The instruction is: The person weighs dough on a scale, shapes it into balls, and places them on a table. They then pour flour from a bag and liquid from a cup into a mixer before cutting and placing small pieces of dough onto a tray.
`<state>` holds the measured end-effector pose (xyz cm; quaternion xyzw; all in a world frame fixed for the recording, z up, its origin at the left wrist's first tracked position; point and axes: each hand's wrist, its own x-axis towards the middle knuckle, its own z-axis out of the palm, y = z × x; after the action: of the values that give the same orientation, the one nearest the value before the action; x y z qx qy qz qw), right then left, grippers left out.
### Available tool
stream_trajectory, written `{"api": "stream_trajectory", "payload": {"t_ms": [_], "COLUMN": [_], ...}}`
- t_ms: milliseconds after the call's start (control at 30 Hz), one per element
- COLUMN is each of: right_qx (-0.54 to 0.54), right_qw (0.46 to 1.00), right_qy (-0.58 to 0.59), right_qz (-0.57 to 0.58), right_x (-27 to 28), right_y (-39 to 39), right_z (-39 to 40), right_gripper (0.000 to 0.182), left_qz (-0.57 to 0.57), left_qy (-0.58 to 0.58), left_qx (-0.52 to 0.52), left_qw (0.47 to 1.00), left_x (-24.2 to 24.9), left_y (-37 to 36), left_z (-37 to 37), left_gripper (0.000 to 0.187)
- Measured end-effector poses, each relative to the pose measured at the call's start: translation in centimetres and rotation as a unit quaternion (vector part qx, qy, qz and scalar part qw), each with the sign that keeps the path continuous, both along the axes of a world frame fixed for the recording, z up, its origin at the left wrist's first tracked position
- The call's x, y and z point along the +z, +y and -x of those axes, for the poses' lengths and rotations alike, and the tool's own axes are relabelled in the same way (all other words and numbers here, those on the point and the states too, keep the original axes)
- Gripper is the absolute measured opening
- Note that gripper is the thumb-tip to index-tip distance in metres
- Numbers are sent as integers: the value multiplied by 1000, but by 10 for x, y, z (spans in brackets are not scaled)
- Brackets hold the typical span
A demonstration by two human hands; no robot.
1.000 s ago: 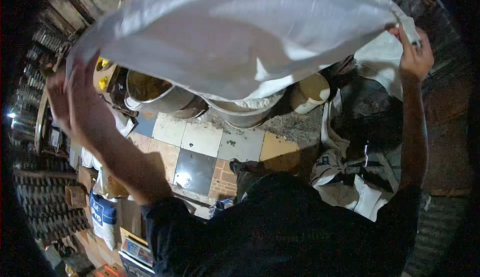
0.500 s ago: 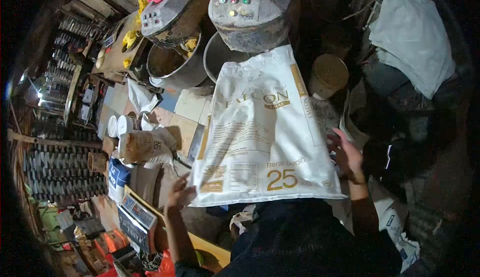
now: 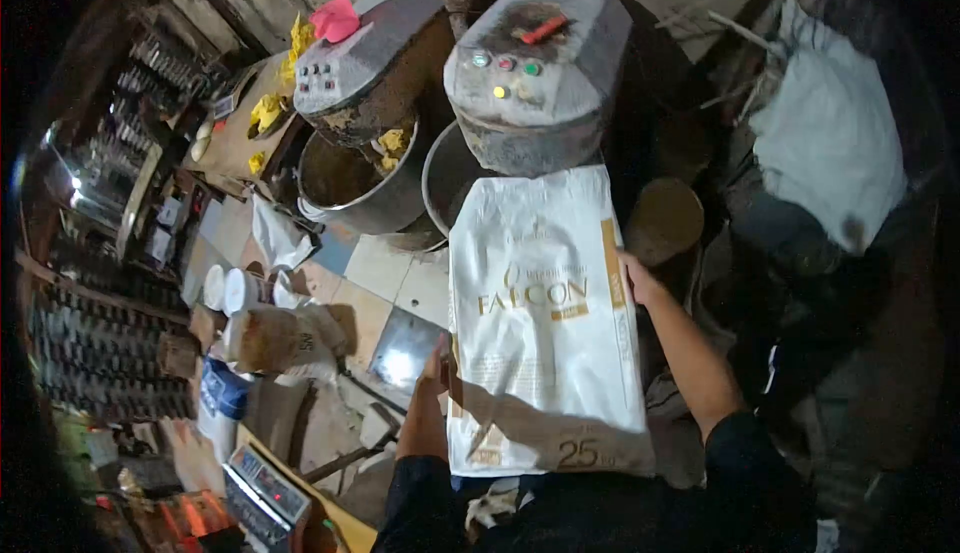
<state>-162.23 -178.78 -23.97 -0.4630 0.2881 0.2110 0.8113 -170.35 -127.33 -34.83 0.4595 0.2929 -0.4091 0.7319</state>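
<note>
A large white sack (image 3: 545,353) with gold print, marked FALCON and 25 kg, lies in front of my body. Its top end reaches the rim of the right mixing bowl (image 3: 440,178), under the mixer head. Against the sack's left edge is my left hand (image 3: 435,368), its fingers along the side and partly hidden. My right hand (image 3: 637,278) grips the gold-striped right edge, higher up. Between them the two hands hold the sack from both sides.
Two grey mixers (image 3: 540,63) with buttons stand ahead; the left bowl (image 3: 365,193) has yellow scraps on its rim. White buckets (image 3: 240,291) and a brown-stained sack (image 3: 280,341) sit left, near a scale (image 3: 268,483). White sacking (image 3: 830,143) hangs at right.
Both hands have moved up from beside the sack's lower end onto its side edges. The sack looks narrower and straighter, and the view has tilted so the mixers appear lower.
</note>
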Motion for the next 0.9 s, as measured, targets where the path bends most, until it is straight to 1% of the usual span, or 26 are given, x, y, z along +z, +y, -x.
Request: {"api": "stream_trajectory", "payload": {"t_ms": [33,67,100,133,167,200,233,267,333,367,400,433,467,500,533,567,600,633,667,700,733,767,800,833,867,900], "right_qx": [4,9,11,14,16,-37,-40,-46,-71,-82,-57,-34,-11,-30,-50,-70,-60,-51,-42,-15,-70,-125,-180,-161,-140,-118], "right_qw": [989,956,957,959,961,946,936,925,935,938,951,961,969,984,993,997,996,993,990,964,962,957,949,949,949,949], "right_qy": [-45,-88,-107,-124,-140,-176,-197,-218,-229,-234,-211,-190,-171,-127,-81,-34,-40,-45,-51,-77,-77,-76,-73,-68,-62,-54], "right_qz": [143,281,269,254,236,270,289,306,263,241,220,199,177,123,69,15,54,92,128,254,252,250,246,261,275,288], "right_x": [17,34,42,47,50,76,94,104,99,94,85,74,68,69,70,71,58,33,18,54,47,26,9,-1,-10,-13], "right_y": [6,13,9,1,-3,-1,-3,-5,-4,-5,-13,-23,-28,-26,-25,-24,-25,-24,-23,-1,-3,-9,-14,-15,-12,-5], "right_z": [-13,-20,-29,-46,-64,-74,-80,-84,-77,-73,-64,-53,-44,-35,-24,-18,-20,-25,-29,-37,-54,-75,-94,-108,-121,-131], "right_gripper": [50,40,35,29,24,24,25,25,27,27,30,33,35,38,41,43,45,46,48,46,44,43,42,40,38,36], "left_qz": [44,-81,-214,-324,-298,-263,-249,-229,-226,-225,-145,-63,-16,28,37,84,104,-1,-107,-122,-138,-212,-236,-261,-239,-281], "left_qy": [-50,-102,-135,-124,-153,-188,-240,-297,-405,-335,-306,-275,-244,-210,-175,-22,-2,-107,-212,-210,-210,-255,-255,-256,-213,-277], "left_qx": [13,-9,-38,-159,-57,39,125,202,203,87,3,-81,-91,-102,-41,-60,-73,-94,-113,-72,-31,14,76,137,214,180], "left_qw": [998,991,967,924,940,945,930,905,863,911,941,956,965,972,983,994,992,990,965,967,967,943,935,921,923,901], "left_x": [-37,-31,-21,1,-5,-15,47,119,120,124,120,110,108,107,115,135,127,132,137,96,57,93,109,123,128,107], "left_y": [-1,-19,-39,-42,-31,-20,-28,-39,-26,-3,19,41,43,45,33,30,23,5,-7,0,6,-13,-36,-59,-77,-74], "left_z": [-26,-50,-75,-103,-136,-169,-180,-191,-224,-227,-230,-229,-218,-208,-191,-186,-183,-179,-176,-192,-208,-218,-229,-241,-251,-265], "left_gripper": [62,64,65,68,65,63,57,52,58,58,60,62,65,68,72,78,75,71,68,53,40,36,39,44,47,49]}}
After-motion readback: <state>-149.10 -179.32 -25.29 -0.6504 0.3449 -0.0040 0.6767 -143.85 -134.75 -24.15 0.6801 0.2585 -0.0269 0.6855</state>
